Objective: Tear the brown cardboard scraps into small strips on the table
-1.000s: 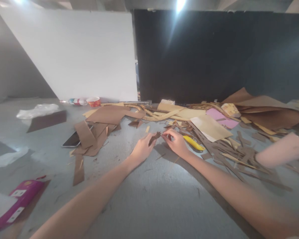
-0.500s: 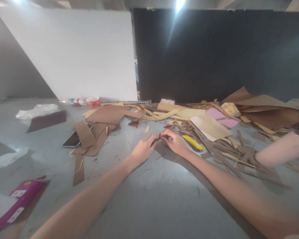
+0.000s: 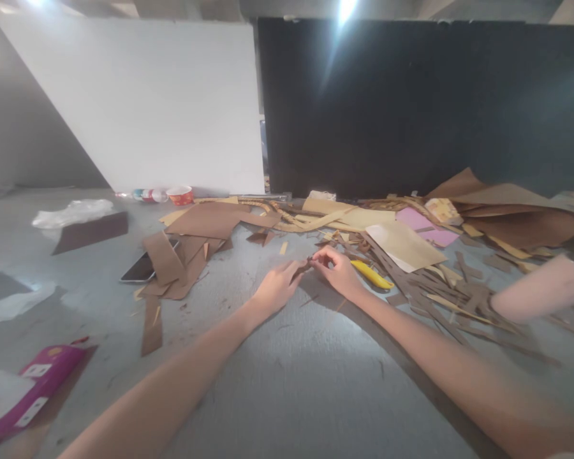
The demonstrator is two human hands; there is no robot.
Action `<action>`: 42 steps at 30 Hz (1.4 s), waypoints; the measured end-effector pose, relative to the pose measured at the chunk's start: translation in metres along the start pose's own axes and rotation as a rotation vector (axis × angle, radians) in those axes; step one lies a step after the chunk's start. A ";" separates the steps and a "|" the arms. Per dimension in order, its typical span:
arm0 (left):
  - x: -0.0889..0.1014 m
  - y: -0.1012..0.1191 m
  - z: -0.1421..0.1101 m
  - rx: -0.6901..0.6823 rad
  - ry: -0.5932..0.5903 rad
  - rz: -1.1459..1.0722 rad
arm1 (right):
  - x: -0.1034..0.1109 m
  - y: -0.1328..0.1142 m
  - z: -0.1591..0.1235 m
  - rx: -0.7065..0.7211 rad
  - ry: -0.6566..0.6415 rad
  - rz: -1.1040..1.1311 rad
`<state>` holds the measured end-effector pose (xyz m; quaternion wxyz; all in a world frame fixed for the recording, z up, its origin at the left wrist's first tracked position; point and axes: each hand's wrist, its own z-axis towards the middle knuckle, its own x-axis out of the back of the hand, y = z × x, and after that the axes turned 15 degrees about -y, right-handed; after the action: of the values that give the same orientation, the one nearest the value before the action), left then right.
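Both my hands meet at the middle of the grey floor, pinching one small dark brown cardboard scrap (image 3: 300,269) between them. My left hand (image 3: 276,287) grips its left end with thumb and fingers closed. My right hand (image 3: 338,272) holds the right end with fingertips pressed together. A yellow utility knife (image 3: 372,274) lies on the floor just right of my right hand. Brown cardboard strips (image 3: 440,296) are scattered past the knife.
A phone (image 3: 138,268) lies half under brown cardboard pieces (image 3: 182,255) at left. A magenta box (image 3: 33,389) sits at lower left, a paper cup (image 3: 180,194) by the white board. Another person's arm (image 3: 540,294) reaches in at right. Pink and tan sheets (image 3: 411,236) lie behind.
My hands have drawn slightly closer together on the scrap; the scrap looks smaller and more covered by my fingers. Everything else is unmoved.
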<state>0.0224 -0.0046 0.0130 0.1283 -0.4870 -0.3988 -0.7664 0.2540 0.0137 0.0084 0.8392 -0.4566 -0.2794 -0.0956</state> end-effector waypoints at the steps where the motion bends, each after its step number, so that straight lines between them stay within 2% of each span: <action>1: 0.000 0.000 0.000 -0.002 0.005 0.000 | 0.000 -0.001 0.000 0.019 0.000 -0.004; 8: -0.004 -0.006 0.000 -0.042 0.059 0.035 | 0.002 -0.009 -0.002 0.159 -0.128 -0.014; 12: -0.003 -0.005 -0.001 -0.055 0.035 0.048 | 0.003 -0.008 -0.001 0.132 -0.169 0.009; 15: -0.003 -0.004 0.000 -0.040 0.027 0.027 | 0.001 -0.005 -0.002 0.107 -0.089 -0.034; 19: -0.004 -0.005 0.000 0.015 0.049 -0.013 | -0.005 -0.004 -0.004 0.175 0.023 -0.119; 23: -0.004 -0.006 0.001 0.013 0.055 -0.042 | -0.007 -0.005 -0.006 0.217 0.004 -0.163; 37: -0.004 -0.007 0.000 -0.020 0.021 0.034 | -0.003 -0.006 -0.004 0.151 -0.135 -0.076; 42: -0.003 -0.005 0.000 0.004 0.016 0.010 | -0.002 -0.008 -0.003 0.131 -0.138 -0.063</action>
<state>0.0207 -0.0015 0.0081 0.1364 -0.4827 -0.3968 -0.7688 0.2494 0.0066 0.0119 0.8427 -0.3971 -0.3565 -0.0716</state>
